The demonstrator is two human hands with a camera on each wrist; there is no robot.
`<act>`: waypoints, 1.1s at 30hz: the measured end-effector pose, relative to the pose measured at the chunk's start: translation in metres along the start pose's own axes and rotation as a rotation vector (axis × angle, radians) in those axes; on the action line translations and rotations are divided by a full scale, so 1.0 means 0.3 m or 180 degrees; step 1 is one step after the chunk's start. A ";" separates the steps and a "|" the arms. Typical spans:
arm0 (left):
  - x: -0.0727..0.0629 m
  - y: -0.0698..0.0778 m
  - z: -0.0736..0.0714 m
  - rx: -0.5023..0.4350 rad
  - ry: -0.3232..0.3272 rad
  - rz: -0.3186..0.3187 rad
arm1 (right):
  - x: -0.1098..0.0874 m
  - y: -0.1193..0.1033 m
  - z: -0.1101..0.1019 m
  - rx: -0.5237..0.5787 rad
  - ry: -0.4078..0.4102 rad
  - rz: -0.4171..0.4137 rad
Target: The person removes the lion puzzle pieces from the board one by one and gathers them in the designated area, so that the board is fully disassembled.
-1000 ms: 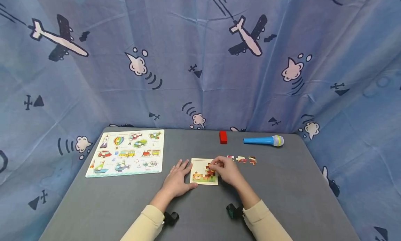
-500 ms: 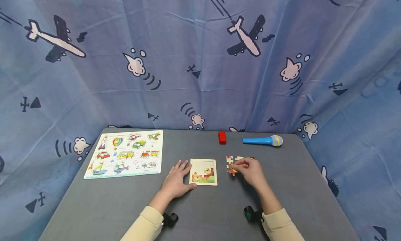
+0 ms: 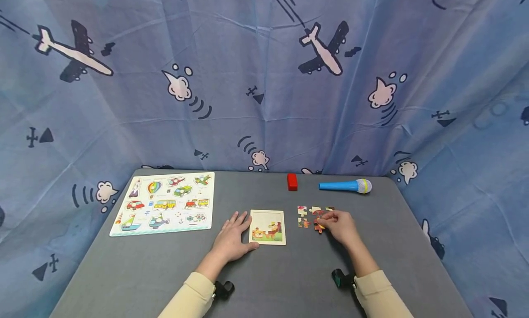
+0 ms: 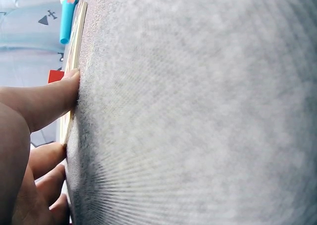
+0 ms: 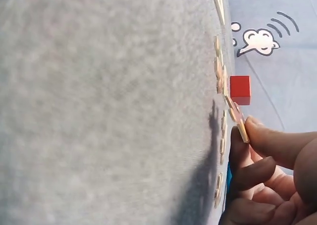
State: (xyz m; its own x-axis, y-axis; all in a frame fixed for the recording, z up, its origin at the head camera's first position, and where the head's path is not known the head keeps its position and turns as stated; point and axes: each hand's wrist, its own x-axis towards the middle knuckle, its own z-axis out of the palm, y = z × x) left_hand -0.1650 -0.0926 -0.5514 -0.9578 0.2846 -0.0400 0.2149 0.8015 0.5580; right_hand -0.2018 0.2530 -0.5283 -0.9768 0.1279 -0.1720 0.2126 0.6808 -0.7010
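Observation:
A small square puzzle tray (image 3: 260, 218) lies mid-table, with joined animal-picture pieces (image 3: 268, 235) along its bottom. My left hand (image 3: 232, 241) rests spread at the tray's left side, its thumb at the lower left corner. In the left wrist view, the thumb (image 4: 54, 98) touches the tray edge (image 4: 78, 41). To the right of the tray, my right hand (image 3: 343, 227) pinches a jigsaw piece (image 5: 239, 122) between thumb and finger. It is tilted and raised from the table. Beside it lie several loose jigsaw pieces (image 3: 303, 211), some partly behind my fingers.
A vehicle-picture board (image 3: 165, 203) lies on the left of the grey table (image 3: 165, 272). Toward the back are a red block (image 3: 292, 182) and a blue toy microphone (image 3: 340, 186). A blue patterned curtain (image 3: 231, 88) hangs behind the table.
My right hand has left the tray and moved right to the loose pieces, then a little further right with a jigsaw piece pinched. My left hand has stayed at the tray's side.

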 end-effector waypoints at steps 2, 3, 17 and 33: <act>0.000 0.001 0.000 0.0010 0.0000 -0.0001 | 0.005 0.002 0.002 -0.0039 -0.0011 0.0026; 0.000 0.001 0.001 0.0016 0.0001 -0.0004 | 0.007 0.001 0.004 -0.0055 -0.0009 0.0026; 0.001 0.001 0.002 0.0036 -0.0022 -0.0044 | 0.034 0.015 0.032 -0.0383 0.0092 0.0014; 0.005 -0.001 0.007 0.0042 -0.0002 -0.0031 | -0.020 -0.146 0.076 -0.0197 0.0054 -0.0332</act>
State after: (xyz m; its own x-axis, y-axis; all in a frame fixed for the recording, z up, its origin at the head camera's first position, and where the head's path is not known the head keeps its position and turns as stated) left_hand -0.1659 -0.0912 -0.5534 -0.9597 0.2771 -0.0458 0.2081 0.8111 0.5467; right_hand -0.2047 0.2060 -0.5123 -0.9939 0.0658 -0.0884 0.1082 0.7342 -0.6702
